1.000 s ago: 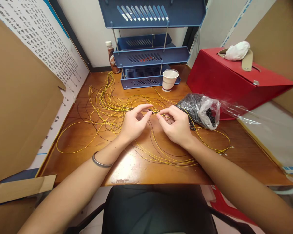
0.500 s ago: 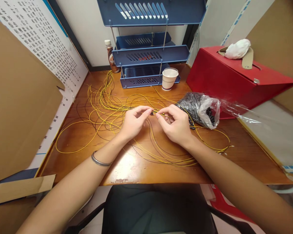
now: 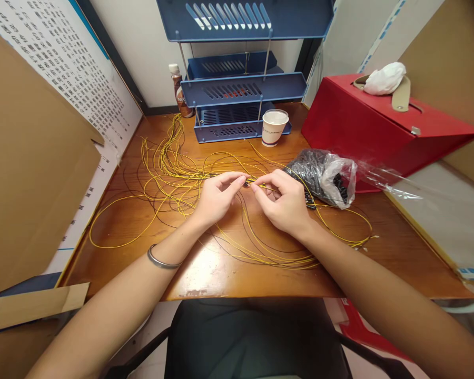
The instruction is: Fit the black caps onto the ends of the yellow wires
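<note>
From my distant seat I watch the left hand (image 3: pixel 215 199): its index finger, a moment ago lifted from the thumb, is now come down, and the two tips pinch a small black piece (image 3: pixel 246 184). I judge that this piece is now held more steadily. The right hand (image 3: pixel 283 202) is almost unchanged, thumb and index finger together just beside it; they seem to hold a thin yellow wire (image 3: pixel 249 181), but whether it enters the piece I cannot tell. Around both hands, yellow and dark wires (image 3: pixel 166 150) lie in loose loops on the table (image 3: pixel 260 287). Near the right hand is a clear plastic bag (image 3: pixel 314 171) with black contents; farther back stand a paper cup (image 3: pixel 274 128) and a red box (image 3: pixel 363 137).
</note>
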Action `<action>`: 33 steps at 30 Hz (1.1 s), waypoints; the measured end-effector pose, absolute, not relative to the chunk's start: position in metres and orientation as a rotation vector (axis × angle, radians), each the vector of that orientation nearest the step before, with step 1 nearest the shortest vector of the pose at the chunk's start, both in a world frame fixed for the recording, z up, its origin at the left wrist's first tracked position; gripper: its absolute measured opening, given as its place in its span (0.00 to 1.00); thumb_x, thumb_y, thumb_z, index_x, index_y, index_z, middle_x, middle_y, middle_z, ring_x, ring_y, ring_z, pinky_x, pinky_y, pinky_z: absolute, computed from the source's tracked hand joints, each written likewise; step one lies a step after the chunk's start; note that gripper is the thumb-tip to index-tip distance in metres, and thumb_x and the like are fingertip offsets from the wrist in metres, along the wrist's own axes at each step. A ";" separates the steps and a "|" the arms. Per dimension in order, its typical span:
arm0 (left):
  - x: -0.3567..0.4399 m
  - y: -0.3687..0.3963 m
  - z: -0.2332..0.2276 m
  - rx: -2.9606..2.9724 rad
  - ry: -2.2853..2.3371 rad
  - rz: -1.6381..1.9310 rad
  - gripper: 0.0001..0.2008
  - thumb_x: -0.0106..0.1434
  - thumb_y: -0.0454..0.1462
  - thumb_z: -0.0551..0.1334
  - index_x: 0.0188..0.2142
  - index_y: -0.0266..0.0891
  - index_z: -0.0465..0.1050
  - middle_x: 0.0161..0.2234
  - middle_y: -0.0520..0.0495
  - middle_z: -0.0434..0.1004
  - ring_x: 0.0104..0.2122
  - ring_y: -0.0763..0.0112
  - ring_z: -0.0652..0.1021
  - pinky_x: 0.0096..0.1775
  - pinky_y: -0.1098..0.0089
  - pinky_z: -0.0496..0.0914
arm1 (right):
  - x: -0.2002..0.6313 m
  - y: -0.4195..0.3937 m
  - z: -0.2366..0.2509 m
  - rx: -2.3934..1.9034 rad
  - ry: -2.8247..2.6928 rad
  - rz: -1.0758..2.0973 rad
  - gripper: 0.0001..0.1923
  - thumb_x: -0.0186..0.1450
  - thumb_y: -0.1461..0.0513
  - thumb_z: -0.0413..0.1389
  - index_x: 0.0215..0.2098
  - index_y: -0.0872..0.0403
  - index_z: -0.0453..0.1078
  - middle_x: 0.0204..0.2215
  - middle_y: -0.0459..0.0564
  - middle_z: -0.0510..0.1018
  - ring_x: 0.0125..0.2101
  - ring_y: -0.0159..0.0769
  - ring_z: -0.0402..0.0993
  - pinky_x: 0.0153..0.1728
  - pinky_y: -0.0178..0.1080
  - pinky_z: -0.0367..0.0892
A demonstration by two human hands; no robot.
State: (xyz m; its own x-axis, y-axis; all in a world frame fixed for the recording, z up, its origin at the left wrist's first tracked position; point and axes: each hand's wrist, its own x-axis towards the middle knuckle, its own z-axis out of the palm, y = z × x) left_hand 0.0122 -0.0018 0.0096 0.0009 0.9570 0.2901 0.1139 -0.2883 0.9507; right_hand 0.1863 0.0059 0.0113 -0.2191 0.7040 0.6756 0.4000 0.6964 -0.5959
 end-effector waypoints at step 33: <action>0.014 -0.003 0.015 1.302 1.073 1.339 0.15 0.56 0.45 0.73 0.34 0.34 0.81 0.28 0.47 0.82 0.17 0.82 0.67 0.19 0.76 0.63 | 0.186 0.007 0.011 -0.851 -1.834 0.360 0.03 0.64 0.66 0.61 0.31 0.53 0.75 0.24 0.43 0.70 0.24 0.30 0.63 0.28 0.37 0.60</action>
